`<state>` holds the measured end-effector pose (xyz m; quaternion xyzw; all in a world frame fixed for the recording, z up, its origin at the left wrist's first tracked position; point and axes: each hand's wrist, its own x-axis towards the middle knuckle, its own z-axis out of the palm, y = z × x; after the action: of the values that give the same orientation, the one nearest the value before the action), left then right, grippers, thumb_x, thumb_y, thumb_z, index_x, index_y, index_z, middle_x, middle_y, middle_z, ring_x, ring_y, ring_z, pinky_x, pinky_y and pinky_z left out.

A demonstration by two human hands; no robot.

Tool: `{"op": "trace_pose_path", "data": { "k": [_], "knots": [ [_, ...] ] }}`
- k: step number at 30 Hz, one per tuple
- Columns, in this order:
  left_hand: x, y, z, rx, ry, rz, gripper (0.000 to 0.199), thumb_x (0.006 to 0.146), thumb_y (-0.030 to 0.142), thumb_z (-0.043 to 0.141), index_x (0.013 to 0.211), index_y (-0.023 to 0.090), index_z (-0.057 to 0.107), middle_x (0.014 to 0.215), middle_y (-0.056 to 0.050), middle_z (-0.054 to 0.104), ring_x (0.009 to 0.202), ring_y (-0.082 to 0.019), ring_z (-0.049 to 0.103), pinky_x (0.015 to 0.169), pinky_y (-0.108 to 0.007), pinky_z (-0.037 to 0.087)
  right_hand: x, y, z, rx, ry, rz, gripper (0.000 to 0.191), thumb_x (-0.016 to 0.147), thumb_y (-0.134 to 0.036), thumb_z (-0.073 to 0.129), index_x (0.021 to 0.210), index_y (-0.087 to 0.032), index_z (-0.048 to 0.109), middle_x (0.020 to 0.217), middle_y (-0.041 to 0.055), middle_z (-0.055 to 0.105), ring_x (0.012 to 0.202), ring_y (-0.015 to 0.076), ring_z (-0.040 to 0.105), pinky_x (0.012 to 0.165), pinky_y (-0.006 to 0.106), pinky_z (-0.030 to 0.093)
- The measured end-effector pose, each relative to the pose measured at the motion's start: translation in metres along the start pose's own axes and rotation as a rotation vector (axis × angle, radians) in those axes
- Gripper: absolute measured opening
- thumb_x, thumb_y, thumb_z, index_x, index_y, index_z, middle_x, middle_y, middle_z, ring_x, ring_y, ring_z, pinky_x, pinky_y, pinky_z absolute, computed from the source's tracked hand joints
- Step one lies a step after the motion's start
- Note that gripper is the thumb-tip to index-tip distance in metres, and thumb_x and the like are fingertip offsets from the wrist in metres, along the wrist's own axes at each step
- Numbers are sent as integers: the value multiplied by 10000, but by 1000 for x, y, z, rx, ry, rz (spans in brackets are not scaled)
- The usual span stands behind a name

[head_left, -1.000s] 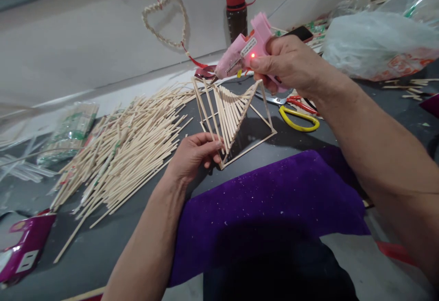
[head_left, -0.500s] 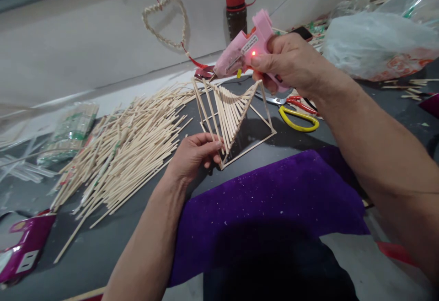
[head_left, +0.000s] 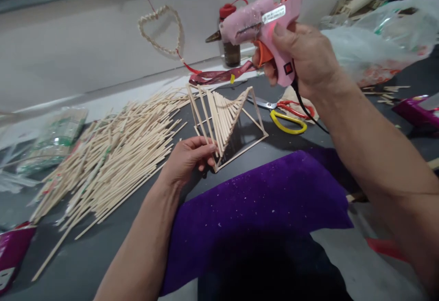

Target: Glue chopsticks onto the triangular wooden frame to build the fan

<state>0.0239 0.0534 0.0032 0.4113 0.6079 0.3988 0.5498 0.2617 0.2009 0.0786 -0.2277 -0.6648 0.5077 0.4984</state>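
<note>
A pink glue gun (head_left: 247, 19) is held up over a small wooden stick frame (head_left: 224, 120) on the dark table (head_left: 99, 250).
The left hand (head_left: 192, 155) pinches the frame's near left corner between thumb and fingers, while the right hand (head_left: 305, 56) is wrapped around the glue gun's handle, the nozzle pointing left and well apart from the frame; to the frame's left spreads a pile of loose sticks (head_left: 126, 143), to its right lie open scissors (head_left: 270, 105) with red and yellow handles, on its near side is a purple cloth (head_left: 260, 196), and beyond it are a dark red ribbon (head_left: 212, 77) and a red-capped bottle (head_left: 231, 56).
</note>
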Motion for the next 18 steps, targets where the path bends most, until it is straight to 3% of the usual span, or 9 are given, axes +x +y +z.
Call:
{"op": "trace_pose_path", "data": {
  "k": [6, 12, 18],
  "knots": [
    [1, 1, -2, -13, -27, 1, 152, 688, 274, 762, 727, 161, 670, 483, -15, 621, 381, -78, 539, 337, -138, 309, -25, -3, -46, -194, 166, 285, 156, 841, -231, 652, 738, -123, 607, 563, -18, 538, 456, 63, 481, 405, 166, 384],
    [1, 3, -1, 6, -11, 12, 174, 686, 280, 767, 738, 146, 671, 489, -21, 621, 393, -80, 551, 344, -126, 322, -63, 22, -80, -154, 404, 437, 129, 751, -206, 703, 721, -108, 624, 564, 1, 575, 456, 75, 513, 407, 172, 400],
    [1, 3, 0, 24, -16, 23, 185, 688, 289, 765, 745, 139, 673, 494, -26, 624, 393, -77, 543, 343, -125, 319, -85, 41, -99, -207, 404, 521, 133, 722, -229, 697, 756, -106, 658, 599, 42, 634, 494, 116, 582, 434, 196, 457]
  ]
}}
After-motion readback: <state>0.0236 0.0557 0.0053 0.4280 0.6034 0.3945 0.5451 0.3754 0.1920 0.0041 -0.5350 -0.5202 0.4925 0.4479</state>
